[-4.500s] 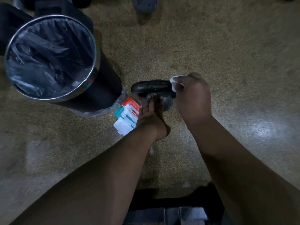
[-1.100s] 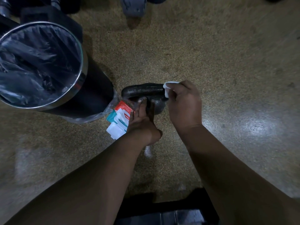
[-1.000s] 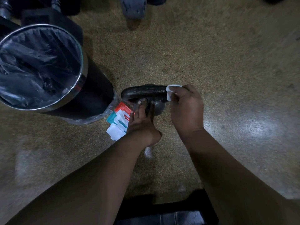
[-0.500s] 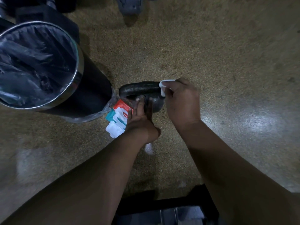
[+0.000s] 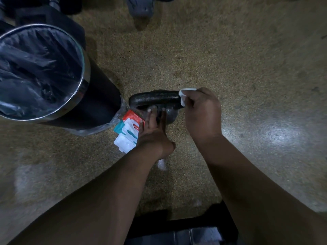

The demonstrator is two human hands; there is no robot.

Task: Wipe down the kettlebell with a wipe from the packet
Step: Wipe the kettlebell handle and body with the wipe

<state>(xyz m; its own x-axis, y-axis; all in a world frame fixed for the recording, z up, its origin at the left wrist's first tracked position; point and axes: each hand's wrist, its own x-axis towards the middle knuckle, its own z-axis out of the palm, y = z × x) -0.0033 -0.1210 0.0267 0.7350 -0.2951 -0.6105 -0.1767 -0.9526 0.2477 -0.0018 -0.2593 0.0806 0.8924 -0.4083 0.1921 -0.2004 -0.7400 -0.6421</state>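
A black kettlebell [image 5: 154, 99] stands on the speckled floor, its handle running left to right. My right hand [image 5: 203, 112] grips a white wipe [image 5: 183, 98] wrapped round the right end of the handle. My left hand [image 5: 153, 131] rests with straight fingers on the kettlebell's body below the handle, hiding most of it. The packet of wipes [image 5: 128, 131], red, teal and white, lies on the floor just left of my left hand.
A round steel-rimmed bin [image 5: 85, 71] lined with a dark plastic bag stands close to the kettlebell's left. A grey shoe [image 5: 141, 6] is at the top edge. Dark equipment [image 5: 40, 15] sits behind the bin. A dark object [image 5: 177, 230] lies near the bottom edge.
My right hand with the wipe has stayed at the right end of the handle, shifting only slightly along it. My left hand has kept its place on the kettlebell's body.
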